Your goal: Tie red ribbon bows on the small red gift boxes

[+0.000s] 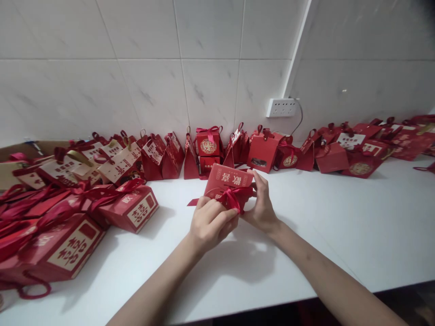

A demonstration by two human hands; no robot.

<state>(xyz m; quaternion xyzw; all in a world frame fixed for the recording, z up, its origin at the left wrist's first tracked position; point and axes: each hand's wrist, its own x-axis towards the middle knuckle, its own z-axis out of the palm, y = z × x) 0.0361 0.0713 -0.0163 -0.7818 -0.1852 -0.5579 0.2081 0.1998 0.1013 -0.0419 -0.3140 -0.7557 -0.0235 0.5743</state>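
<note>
Between my two hands a red gift box [226,177] with pale printed characters is held above the white table, tilted. A red ribbon [231,197] is looped in a bow on the near part of the box. My left hand [212,222] is closed at the near left, its thumb and finger pinching the ribbon by the bow. My right hand [261,206] wraps round the right side of the box, fingers behind it and thumb at the near edge. A ribbon end [193,202] sticks out to the left. The underside of the box is hidden.
Several red boxes with ribbons, such as one with a cream label [142,210], crowd the left side of the white table [340,226]. A row of small red gift bags and boxes [261,151] stands along the tiled wall. A power strip [281,107] is fixed above them.
</note>
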